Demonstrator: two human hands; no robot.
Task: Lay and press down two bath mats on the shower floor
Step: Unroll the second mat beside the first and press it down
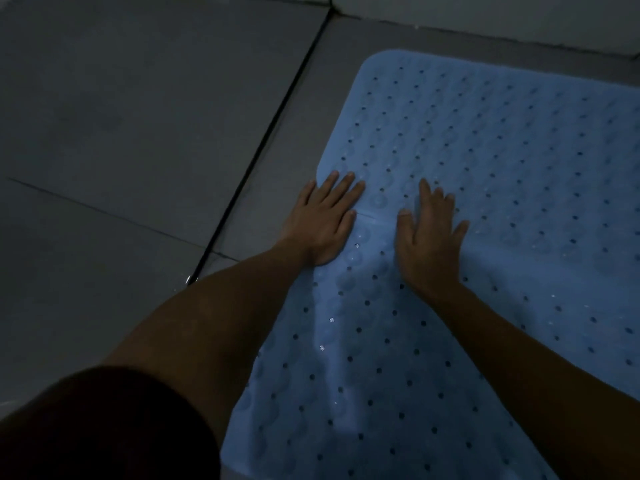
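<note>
Two light blue rubber bath mats with rows of small holes lie on the grey tiled floor. The far mat reaches toward the wall. The near mat runs toward the bottom of the view. Their edges meet along a seam between my hands. My left hand lies flat, palm down, fingers spread, on the left edge of the mats at the seam. My right hand lies flat, palm down, just right of it, across the seam. Neither hand holds anything.
Grey floor tiles fill the left side, crossed by a dark groove running diagonally. A pale wall base borders the floor at the top. A dark sleeve or shorts covers the lower left corner.
</note>
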